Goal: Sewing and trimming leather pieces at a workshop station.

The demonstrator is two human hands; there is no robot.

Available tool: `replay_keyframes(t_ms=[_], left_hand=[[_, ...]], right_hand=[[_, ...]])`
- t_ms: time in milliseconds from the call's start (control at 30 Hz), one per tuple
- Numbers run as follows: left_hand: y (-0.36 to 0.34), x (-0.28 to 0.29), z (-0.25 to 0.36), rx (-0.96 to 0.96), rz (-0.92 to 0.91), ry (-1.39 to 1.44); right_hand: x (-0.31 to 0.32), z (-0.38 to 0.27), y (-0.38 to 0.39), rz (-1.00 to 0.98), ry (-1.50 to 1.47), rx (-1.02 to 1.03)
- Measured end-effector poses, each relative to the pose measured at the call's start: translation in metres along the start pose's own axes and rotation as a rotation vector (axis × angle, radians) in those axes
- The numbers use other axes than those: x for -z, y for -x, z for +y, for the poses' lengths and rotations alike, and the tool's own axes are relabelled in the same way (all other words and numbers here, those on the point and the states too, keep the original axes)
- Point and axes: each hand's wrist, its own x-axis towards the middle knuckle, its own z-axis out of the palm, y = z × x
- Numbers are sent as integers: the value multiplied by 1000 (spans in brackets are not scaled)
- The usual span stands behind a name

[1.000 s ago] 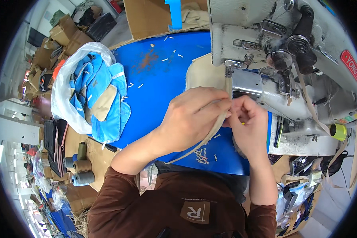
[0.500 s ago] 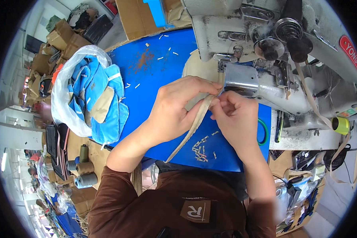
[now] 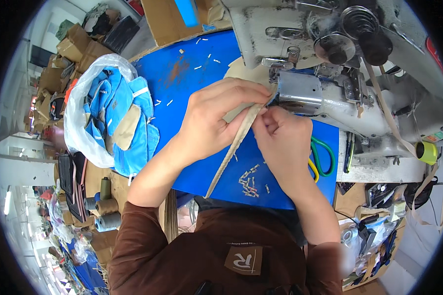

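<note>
A beige fabric piece [image 3: 237, 69] lies beside the metal arm of the sewing machine [image 3: 300, 91], and its bound edge hangs toward me as a narrow ribbed strip [image 3: 230, 152]. My left hand [image 3: 212, 114] is closed on this fabric, fingertips near the end of the machine arm and thumb by the strip. Close beside it, my right hand [image 3: 283, 142] has its fingers curled and pinched together at the strip's edge. What sits between the right fingertips is too small to make out. Part of the fabric is hidden behind my left hand.
Scissors with green and yellow handles [image 3: 325, 156] lie right of my right hand. Short fabric snippets [image 3: 249, 182] are scattered on the blue table [image 3: 192, 177]. A white plastic bag [image 3: 78, 132] of blue pieces stands left, with thread spools [image 3: 107, 207] nearer me. Beige tape [image 3: 386, 110] hangs at right.
Both hands have shifted slightly left and away from me, and the strip hangs a little straighter. More of the scissors' handles shows beside my right hand. The view has shifted slightly.
</note>
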Motion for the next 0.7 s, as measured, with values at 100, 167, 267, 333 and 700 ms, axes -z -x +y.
replay_keyframes(t_ms=[100, 167, 267, 333, 700], left_hand=[[-2, 1, -1, -45, -26, -25], [-2, 1, -2, -152, -66, -111], [-1, -3, -2, -228, -36, -211], [-2, -4, 0, -262, -37, -242], [14, -11, 14, -147, 21, -204]], right_hand=[[-2, 6, 3, -5, -64, 13], [1, 6, 2, -30, -147, -27], [7, 5, 1, -71, -248, -95], [12, 9, -1, -83, -263, -120], [37, -5, -12, -205, -506, -380]])
